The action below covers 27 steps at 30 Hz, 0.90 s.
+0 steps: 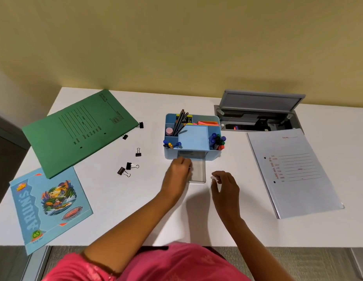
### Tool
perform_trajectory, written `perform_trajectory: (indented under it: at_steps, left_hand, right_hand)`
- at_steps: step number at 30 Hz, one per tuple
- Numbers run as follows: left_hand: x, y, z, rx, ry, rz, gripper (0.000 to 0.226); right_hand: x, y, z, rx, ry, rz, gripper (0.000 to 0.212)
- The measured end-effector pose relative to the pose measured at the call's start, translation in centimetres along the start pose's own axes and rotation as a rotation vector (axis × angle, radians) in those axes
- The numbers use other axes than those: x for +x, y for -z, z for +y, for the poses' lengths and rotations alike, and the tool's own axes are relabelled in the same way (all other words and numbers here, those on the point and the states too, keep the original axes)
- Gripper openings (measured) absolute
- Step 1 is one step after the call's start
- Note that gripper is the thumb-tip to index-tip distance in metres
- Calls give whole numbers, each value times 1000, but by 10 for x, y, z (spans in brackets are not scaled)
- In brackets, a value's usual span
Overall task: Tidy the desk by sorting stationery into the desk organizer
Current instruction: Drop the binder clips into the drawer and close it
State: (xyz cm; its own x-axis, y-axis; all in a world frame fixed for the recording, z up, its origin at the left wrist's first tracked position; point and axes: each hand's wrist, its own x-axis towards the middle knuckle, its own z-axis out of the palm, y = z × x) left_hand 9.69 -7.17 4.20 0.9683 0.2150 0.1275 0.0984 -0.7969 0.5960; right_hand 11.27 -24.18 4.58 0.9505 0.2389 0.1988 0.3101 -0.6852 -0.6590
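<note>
The blue desk organizer (pixel 192 138) stands mid-desk holding pencils, markers, pens and orange notes. Its clear drawer (pixel 198 173) is pulled out toward me. My left hand (pixel 179 172) hovers over the drawer's left edge with its fingers pinched together; a small dark bit at the fingertips looks like a binder clip. My right hand (pixel 225 184) hangs open just right of the drawer front, holding nothing. Three loose black binder clips (pixel 132 165) lie on the desk left of the organizer. Two more binder clips (pixel 125 136) sit at the edge of the green folder (pixel 79 130).
A blue notebook (pixel 48 205) lies at the near left corner. A white file folder (pixel 292 171) lies on the right. Behind it an open grey cable hatch (pixel 257 112) sits in the desk by the wall.
</note>
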Motion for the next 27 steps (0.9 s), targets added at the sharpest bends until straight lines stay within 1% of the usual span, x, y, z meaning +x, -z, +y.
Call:
perform_trajectory:
  at_steps: [5, 8, 12, 14, 16, 18, 20, 22, 24, 25, 27]
  left_hand:
    - [11, -25, -5, 159, 24, -137, 24]
    - [10, -27, -10, 166, 6, -159, 23]
    - [6, -24, -12, 64, -4, -120, 20]
    - [3, -16, -12, 41, -15, -57, 17]
    - [-3, -6, -16, 36, -14, 24, 12]
    - [-13, 5, -27, 31, 43, 86, 8]
    - [-25, 16, -42, 14, 146, 144, 8]
    - [-37, 26, -60, 2, 264, 187, 11]
    - [-48, 36, -77, 7, 366, 228, 15]
    - [-52, 40, -83, 12, 411, 248, 17]
    - [-58, 49, -96, 36, 506, 285, 21]
  right_hand:
    - [4, 1, 0, 1, 18, -9, 26]
    - [8, 1, 2, -8, 21, -16, 26]
    - [12, -3, 3, -17, 14, -50, 25]
    - [14, -6, 0, -14, 31, -67, 25]
    - [15, -11, -5, -17, 87, -86, 24]
    - [16, -21, -13, -21, 154, -136, 21]
    - [19, -33, -27, -36, 222, -201, 21]
    - [21, -51, -39, -63, 366, -249, 25]
    - [23, -72, -48, -110, 546, -328, 28]
    - [27, -82, -50, -109, 601, -370, 29]
    - [37, -104, -62, -49, 570, -498, 35]
